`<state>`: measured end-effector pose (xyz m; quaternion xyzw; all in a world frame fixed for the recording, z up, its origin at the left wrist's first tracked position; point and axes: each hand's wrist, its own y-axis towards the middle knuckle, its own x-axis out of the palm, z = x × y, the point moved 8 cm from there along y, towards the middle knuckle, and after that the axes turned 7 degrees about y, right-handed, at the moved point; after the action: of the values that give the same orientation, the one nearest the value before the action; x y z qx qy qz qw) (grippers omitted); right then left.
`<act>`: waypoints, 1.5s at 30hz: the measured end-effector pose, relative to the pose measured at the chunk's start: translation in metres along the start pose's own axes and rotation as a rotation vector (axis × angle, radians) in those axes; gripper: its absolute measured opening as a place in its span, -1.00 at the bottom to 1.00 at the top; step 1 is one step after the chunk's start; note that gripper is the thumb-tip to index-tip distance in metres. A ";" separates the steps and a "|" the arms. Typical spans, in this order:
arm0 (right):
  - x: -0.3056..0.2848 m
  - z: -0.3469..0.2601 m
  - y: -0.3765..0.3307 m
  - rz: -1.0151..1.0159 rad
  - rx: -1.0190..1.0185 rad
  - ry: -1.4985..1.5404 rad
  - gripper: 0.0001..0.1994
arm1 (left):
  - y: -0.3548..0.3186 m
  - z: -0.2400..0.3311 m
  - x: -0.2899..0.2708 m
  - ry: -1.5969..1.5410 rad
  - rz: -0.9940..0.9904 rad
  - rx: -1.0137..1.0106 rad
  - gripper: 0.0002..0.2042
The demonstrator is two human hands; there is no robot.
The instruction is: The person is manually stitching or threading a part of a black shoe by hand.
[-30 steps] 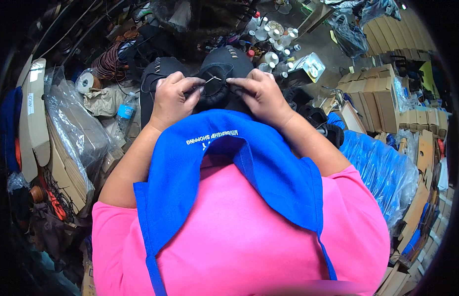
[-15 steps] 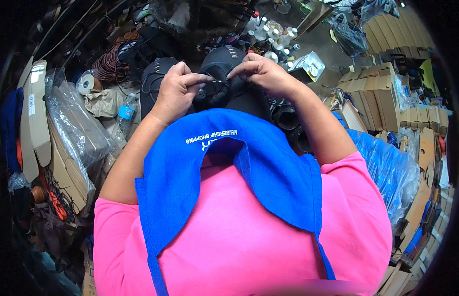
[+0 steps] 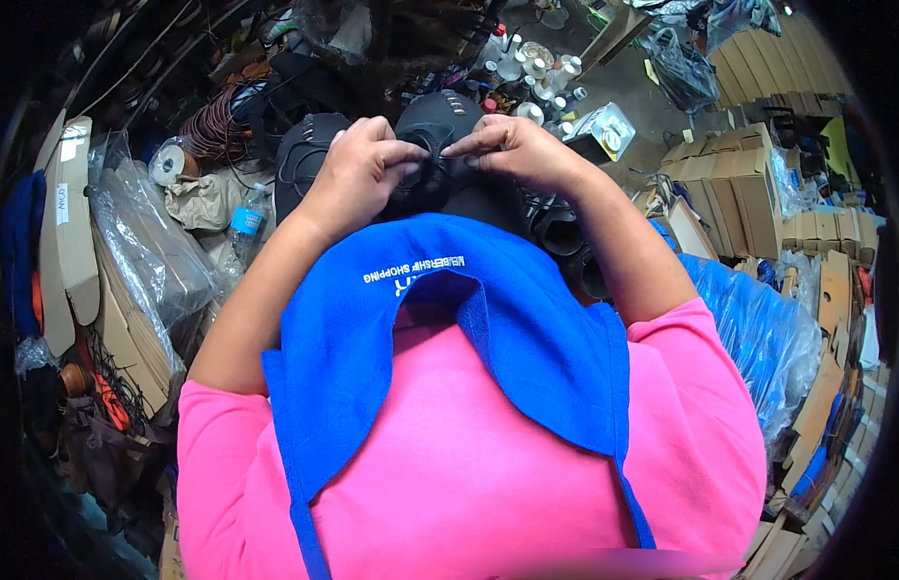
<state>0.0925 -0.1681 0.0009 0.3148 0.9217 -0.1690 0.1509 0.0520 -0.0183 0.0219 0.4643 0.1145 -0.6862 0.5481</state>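
Observation:
A black shoe (image 3: 438,114) with pale stitching at its toe lies before me, its opening toward my body. My left hand (image 3: 364,172) is closed, thumb and forefinger pinched together at the left edge of the opening. From the other side my right hand (image 3: 519,153) brings its pinched fingertips to the opening's right edge, close to the left fingertips. Whatever thin dark piece lies between the fingers is too small to make out. A second black shoe (image 3: 304,145), stitched alike and with a loose dark lace, sits left of my left hand.
More black footwear (image 3: 563,237) lies right of my lap. Several white bottles (image 3: 551,77) stand ahead. A water bottle (image 3: 246,224) and plastic-wrapped cardboard (image 3: 149,242) are at left; cardboard boxes (image 3: 730,174) and a blue plastic-wrapped bundle (image 3: 749,319) are at right.
My left hand has moved slightly right and turned over the shoe's opening. The fingertips of both hands are closer together, and the small pale glint between them no longer shows.

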 end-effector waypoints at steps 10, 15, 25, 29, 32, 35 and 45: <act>0.006 0.012 0.002 0.088 0.155 0.373 -0.69 | -0.018 -0.030 0.025 -0.441 -0.006 -0.462 -0.76; 0.008 0.010 0.007 0.129 0.131 0.435 -0.78 | -0.011 -0.032 0.044 -0.683 -0.029 -0.558 -0.87; -0.008 -0.001 0.012 0.089 0.011 0.132 -0.86 | 0.012 0.003 -0.002 0.125 -0.123 -0.012 -0.90; -0.013 0.024 0.004 0.053 0.149 0.445 -0.84 | -0.001 -0.010 -0.003 0.063 -0.189 -0.122 -0.90; -0.011 0.012 0.001 0.112 0.059 0.337 -0.83 | 0.001 -0.011 0.006 -0.082 -0.278 -0.280 -0.89; -0.009 0.020 -0.003 0.059 0.027 0.051 -0.81 | 0.006 -0.006 0.015 -0.139 -0.296 -0.258 -0.85; -0.079 -0.010 -0.008 0.451 -0.098 -0.501 -0.79 | 0.020 0.013 0.018 0.078 -0.306 0.002 -0.89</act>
<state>0.1456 -0.2114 0.0419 0.4517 0.7703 -0.1589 0.4212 0.0629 -0.0455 0.0220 0.4682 0.2046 -0.7433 0.4318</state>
